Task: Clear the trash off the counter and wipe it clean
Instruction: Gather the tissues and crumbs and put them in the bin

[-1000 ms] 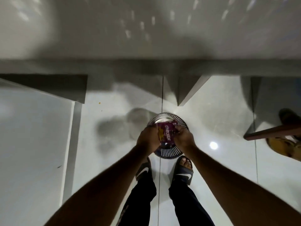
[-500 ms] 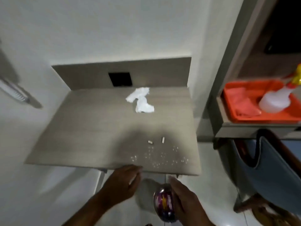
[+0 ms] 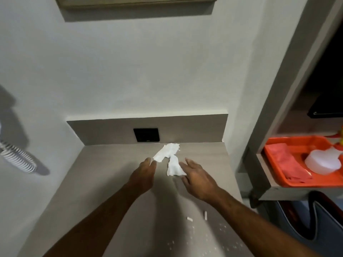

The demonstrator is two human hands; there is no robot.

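A crumpled white tissue lies near the back of the grey wood-grain counter. My left hand is stretched out with its fingertips at the tissue's left end, fingers apart and empty. On the tissue's right side my right hand is spread open, holding nothing, fingertips beside the lower piece. Two small white scraps and several tiny white crumbs lie on the counter's near right part.
A black wall socket sits in the backsplash. To the right, a shelf holds an orange tray with a pink cloth and a white spray bottle. A dark blue bag hangs below. A white coiled hose is at left.
My view rose from the floor bin to the counter. The purple wrapper left my hands, and both hands reached forward over the counter to the white tissue.
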